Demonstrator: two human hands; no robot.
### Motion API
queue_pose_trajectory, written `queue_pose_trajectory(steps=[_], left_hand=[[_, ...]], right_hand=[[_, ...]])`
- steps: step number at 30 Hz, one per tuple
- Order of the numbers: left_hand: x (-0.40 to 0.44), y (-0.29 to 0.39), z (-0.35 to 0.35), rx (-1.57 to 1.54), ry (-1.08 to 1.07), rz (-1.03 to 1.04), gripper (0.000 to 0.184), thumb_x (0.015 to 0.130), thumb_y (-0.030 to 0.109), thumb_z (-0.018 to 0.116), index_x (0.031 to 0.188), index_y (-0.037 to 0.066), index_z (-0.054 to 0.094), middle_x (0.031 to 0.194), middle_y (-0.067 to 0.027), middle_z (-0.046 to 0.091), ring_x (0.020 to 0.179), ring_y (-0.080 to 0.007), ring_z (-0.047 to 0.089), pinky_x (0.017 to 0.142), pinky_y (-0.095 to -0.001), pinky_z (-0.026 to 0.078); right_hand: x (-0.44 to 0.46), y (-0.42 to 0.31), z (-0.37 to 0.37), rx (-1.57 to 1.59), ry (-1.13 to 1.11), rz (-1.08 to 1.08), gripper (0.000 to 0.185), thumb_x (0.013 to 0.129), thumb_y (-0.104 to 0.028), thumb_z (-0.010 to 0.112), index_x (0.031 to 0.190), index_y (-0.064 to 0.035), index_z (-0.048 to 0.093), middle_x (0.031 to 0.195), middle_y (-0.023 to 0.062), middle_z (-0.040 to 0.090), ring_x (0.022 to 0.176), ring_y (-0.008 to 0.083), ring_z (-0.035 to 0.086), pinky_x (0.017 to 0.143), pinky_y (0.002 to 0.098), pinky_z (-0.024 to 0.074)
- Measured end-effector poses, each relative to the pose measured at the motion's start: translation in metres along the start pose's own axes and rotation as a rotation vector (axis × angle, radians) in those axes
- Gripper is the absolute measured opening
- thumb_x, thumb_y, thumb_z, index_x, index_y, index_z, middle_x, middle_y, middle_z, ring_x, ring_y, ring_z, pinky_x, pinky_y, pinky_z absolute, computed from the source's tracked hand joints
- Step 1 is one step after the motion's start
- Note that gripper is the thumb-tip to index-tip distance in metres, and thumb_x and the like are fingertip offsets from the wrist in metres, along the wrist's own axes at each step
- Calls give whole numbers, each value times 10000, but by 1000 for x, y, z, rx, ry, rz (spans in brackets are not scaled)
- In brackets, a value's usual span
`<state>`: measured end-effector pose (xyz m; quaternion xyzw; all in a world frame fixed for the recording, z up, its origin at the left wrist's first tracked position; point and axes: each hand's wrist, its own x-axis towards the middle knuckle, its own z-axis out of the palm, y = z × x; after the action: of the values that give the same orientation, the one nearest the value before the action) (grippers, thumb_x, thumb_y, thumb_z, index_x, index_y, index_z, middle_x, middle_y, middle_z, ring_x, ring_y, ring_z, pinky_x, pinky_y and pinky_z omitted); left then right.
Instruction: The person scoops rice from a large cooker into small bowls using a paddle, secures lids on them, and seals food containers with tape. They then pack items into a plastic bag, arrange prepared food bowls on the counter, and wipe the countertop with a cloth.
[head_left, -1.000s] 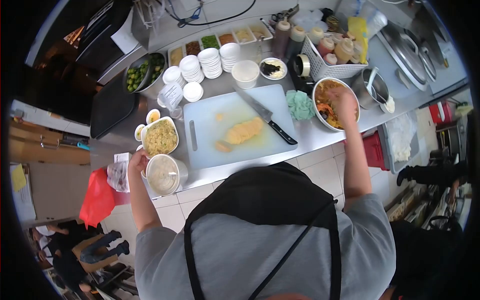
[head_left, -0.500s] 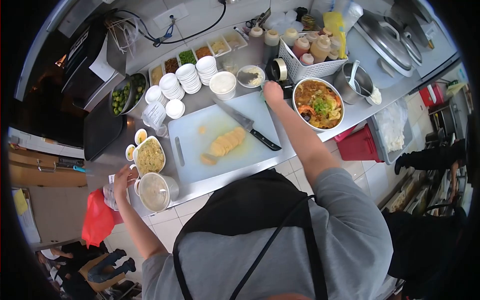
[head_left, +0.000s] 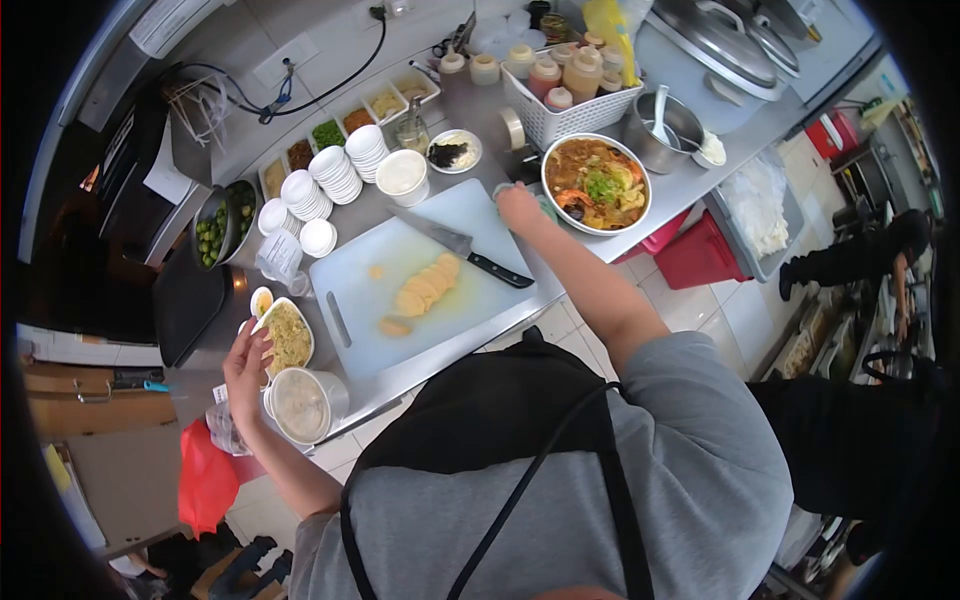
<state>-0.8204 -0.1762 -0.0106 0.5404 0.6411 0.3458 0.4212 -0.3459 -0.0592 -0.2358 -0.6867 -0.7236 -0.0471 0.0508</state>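
My right hand (head_left: 518, 208) is closed around a green cloth (head_left: 547, 206) at the right edge of the white cutting board (head_left: 360, 340). A large bowl of soup with shrimp and green onion (head_left: 597, 185) stands close to that hand. On the board rest a black-handled knife (head_left: 465, 250) and a row of pale yellow slices (head_left: 428, 288). My left hand (head_left: 245, 368) holds nothing, its fingers apart, at the left side of a container of fried rice (head_left: 290, 338). It partly covers small cups there; one egg-filled cup (head_left: 261, 301) shows. A lidded round tub (head_left: 305, 405) sits just nearer to me.
Stacked white lids (head_left: 335, 175), a white tub (head_left: 403, 178) and a dish of dark and white food (head_left: 455, 152) line the back. A basket of sauce bottles (head_left: 570, 120) and a metal pot (head_left: 663, 135) stand right. A red bag (head_left: 207, 480) hangs at the left.
My left hand has moved up beside the fried rice, over the small cups. My right hand, with the green cloth, has come nearer along the board's right edge. The view has shifted.
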Motion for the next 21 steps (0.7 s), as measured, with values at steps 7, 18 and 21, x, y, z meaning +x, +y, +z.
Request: queue_pose_trajectory(steps=[7,18,21], left_hand=[[18,17,69,-10,-180,196,413,860,216,530,1236,63,454,1106,-89,562,935,-124,545,726,-237,437],[15,42,193,34,-777,301,319,823,98,550,1134,27,547,1038,-64,603,853,-84,539,672,-208,431],[11,44,217,45,-852,390,315,820,101,557,1126,27,553,1025,-67,609,839,-82,543,655,-201,430]], right_hand=[[-138,6,-36,198,61,12,164,669,-43,519,785,-94,624,832,61,606,809,280,566,729,365,480],[-290,55,-87,1128,-239,476,294,621,-17,545,886,-70,661,796,152,635,731,271,607,681,337,474],[-316,67,-74,671,-294,669,292,617,-33,529,878,-60,659,760,149,635,710,272,609,672,339,478]])
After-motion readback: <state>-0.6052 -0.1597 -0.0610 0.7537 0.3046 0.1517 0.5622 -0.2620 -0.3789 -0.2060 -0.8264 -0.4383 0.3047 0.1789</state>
